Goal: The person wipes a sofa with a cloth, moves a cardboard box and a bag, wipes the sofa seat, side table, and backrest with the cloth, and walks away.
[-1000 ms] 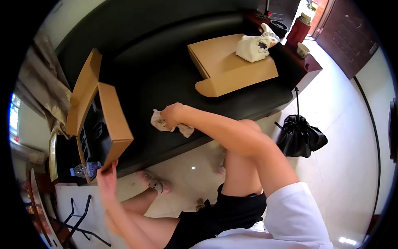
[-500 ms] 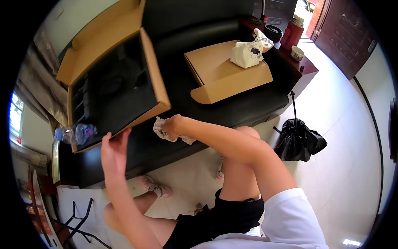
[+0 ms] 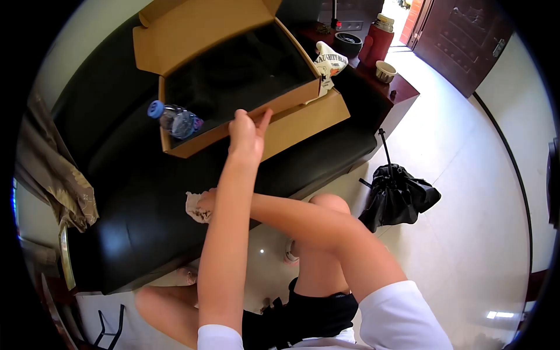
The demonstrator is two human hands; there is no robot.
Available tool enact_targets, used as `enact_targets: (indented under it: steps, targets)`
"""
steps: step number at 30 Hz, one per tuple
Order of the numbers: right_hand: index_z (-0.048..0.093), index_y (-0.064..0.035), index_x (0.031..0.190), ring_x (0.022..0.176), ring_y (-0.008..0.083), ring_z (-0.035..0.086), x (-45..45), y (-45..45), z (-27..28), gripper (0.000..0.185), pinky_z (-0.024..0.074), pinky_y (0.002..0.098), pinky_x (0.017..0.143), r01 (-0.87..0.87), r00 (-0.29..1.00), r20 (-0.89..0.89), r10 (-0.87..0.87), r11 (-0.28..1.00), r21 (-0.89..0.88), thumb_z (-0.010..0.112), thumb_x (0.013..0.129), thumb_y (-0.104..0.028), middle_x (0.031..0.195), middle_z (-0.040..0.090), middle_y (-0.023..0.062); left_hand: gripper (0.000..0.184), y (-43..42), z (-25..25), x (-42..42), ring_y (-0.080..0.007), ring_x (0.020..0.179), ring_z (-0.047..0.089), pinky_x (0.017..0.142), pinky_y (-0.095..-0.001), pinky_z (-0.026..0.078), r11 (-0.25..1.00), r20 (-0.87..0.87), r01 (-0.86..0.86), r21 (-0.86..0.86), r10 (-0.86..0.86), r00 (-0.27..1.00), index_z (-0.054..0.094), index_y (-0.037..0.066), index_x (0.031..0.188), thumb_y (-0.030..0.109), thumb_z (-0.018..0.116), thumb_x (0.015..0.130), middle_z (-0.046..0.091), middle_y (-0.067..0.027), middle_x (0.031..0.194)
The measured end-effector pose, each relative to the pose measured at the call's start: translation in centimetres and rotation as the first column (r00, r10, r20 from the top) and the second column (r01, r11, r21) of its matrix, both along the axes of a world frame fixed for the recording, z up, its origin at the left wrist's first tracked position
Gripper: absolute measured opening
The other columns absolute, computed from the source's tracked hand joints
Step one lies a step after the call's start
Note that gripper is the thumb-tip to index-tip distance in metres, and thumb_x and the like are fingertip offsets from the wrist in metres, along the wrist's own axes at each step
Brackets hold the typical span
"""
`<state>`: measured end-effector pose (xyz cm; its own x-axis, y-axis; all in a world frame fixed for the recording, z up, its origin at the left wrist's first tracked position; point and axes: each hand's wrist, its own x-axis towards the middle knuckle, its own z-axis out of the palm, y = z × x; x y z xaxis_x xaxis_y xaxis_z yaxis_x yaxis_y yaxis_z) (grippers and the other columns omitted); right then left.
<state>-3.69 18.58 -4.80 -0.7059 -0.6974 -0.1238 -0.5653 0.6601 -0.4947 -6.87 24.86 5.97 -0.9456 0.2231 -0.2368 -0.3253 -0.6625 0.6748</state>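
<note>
Gripping open box, L hand; cloth, R hand

1 open cardboard box (image 3: 204, 139), black interior, lid flap raised, above black sofa (image 3: 134, 233). L hand (image 3: 246, 137) at near wall: fingers clamped on edge, one finger spread from rest. Underside contact w/ sofa or 2nd box: can't tell.

1 beige cloth (image 3: 197, 207), bunched, over sofa nr front edge. R hand (image 3: 208, 199) closed on it; fingertips partly hidden. L forearm crosses over R arm.

1 clear bottle, blue cap (image 3: 175, 121), tilted, at L near corner of open box.

1 2nd cardboard box (image 3: 309, 125), partly hidden behind open one; white printed bag (image 3: 331, 61) nr far R corner.

Step (judged): one-handed handling of open box. Next move calls for firm hold, box kept level, bottle watched for rolling.
</note>
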Motion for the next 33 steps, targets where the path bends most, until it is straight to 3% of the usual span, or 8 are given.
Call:
enact_targets:
  steps: [8,10,12,20,24,28,30,33]
  targets:
    - [0.059,-0.0128,0.12,0.11,0.0285,0.055,-0.6,0.8,-1.1,0.053,0.0415,0.0432,0.091,-0.035,0.999,-0.017,0.032,0.979,-0.201,0.07,0.071,-0.033,0.113,0.058,0.0122,0.052,5.5,-3.0,0.8,-0.0287,0.079,0.066,0.071,-0.0365,0.058,0.907,0.127,0.259,-0.333,-0.229,0.965,0.041,-0.013,0.12,0.033,0.037,0.096,0.053,-0.0235,0.111]
    - [0.058,-0.0134,0.12,0.114,0.0293,0.05,-0.3,0.6,-1.7,0.055,0.0403,0.0447,0.09,-0.036,0.973,-0.231,-0.003,0.986,-0.164,0.071,0.071,-0.036,0.112,0.056,0.0113,0.056,4.9,-2.3,1.3,-0.0267,0.071,0.066,0.065,-0.0343,0.057,0.864,0.055,0.238,-0.444,-0.238,0.97,0.048,-0.014,0.111,0.039,0.043,0.094,0.058,-0.0222,0.101]
    - [0.053,-0.0137,0.128,0.125,0.0331,0.041,0.5,0.6,-0.6,0.065,0.0369,0.0478,0.098,0.001,0.98,-0.197,-0.04,0.981,-0.195,0.072,0.071,-0.039,0.125,0.051,0.0136,0.064,3.4,-2.0,1.6,-0.0288,0.081,0.067,0.074,-0.0362,0.057,0.788,0.035,0.321,-0.526,-0.357,0.934,0.046,-0.013,0.12,0.044,0.051,0.092,0.057,-0.0244,0.108]
    - [0.044,-0.0168,0.139,0.136,0.0323,0.03,0.1,0.6,-2.5,0.07,0.0232,0.0483,0.112,-0.287,0.923,-0.273,0.27,0.958,-0.025,0.07,0.076,-0.034,0.143,0.039,0.0118,0.057,-4.1,-3.9,1.7,-0.0201,0.084,0.066,0.074,-0.0308,0.053,0.68,-0.057,0.371,-0.633,-0.519,0.853,0.045,-0.015,0.125,0.029,0.054,0.089,0.06,-0.0194,0.107]
    - [0.053,-0.0185,0.131,0.122,0.0316,0.043,-0.4,-0.9,-3.4,0.06,0.0324,0.0422,0.104,-0.195,0.947,-0.288,0.142,0.967,-0.165,0.071,0.075,-0.027,0.127,0.051,0.0091,0.048,-11.9,-1.7,5.9,-0.0167,0.082,0.065,0.077,-0.0319,0.051,0.377,-0.205,0.599,-0.707,-0.919,0.337,0.044,-0.005,0.133,0.019,0.049,0.093,0.065,-0.0129,0.101]
    - [0.061,-0.0184,0.123,0.11,0.0308,0.048,-1.2,-4.0,-1.5,0.047,0.0399,0.0387,0.095,0.015,0.947,-0.317,-0.056,0.991,-0.129,0.069,0.077,-0.02,0.114,0.052,0.0102,0.04,-21.9,4.4,11.3,-0.0255,0.09,0.066,0.08,-0.0371,0.051,0.002,0.086,0.317,-0.948,-0.961,0.264,0.052,0.0,0.127,0.021,0.05,0.093,0.067,-0.0164,0.099]
    - [0.064,-0.0184,0.119,0.112,0.0309,0.047,-3.4,-6.6,-1.4,0.041,0.0401,0.0379,0.095,0.06,0.898,-0.423,-0.125,0.985,-0.164,0.069,0.077,-0.018,0.118,0.052,0.0106,0.037,-26.6,2.7,12.8,-0.0313,0.093,0.065,0.081,-0.0406,0.05,0.134,-0.111,0.084,-0.987,-0.966,0.232,0.055,0.002,0.124,0.022,0.051,0.092,0.066,-0.0179,0.099]
    - [0.067,-0.0128,0.112,0.118,0.0324,0.045,-7.9,-11.9,-3.3,0.031,0.0385,0.0406,0.099,0.197,0.772,-0.551,-0.317,0.943,-0.267,0.065,0.08,-0.015,0.127,0.049,0.0134,0.035,-33.7,3.2,13.6,-0.0295,0.092,0.064,0.08,-0.0411,0.049,0.309,-0.193,0.208,-0.928,-0.877,0.441,0.058,0.003,0.117,0.022,0.058,0.088,0.066,-0.0137,0.098]
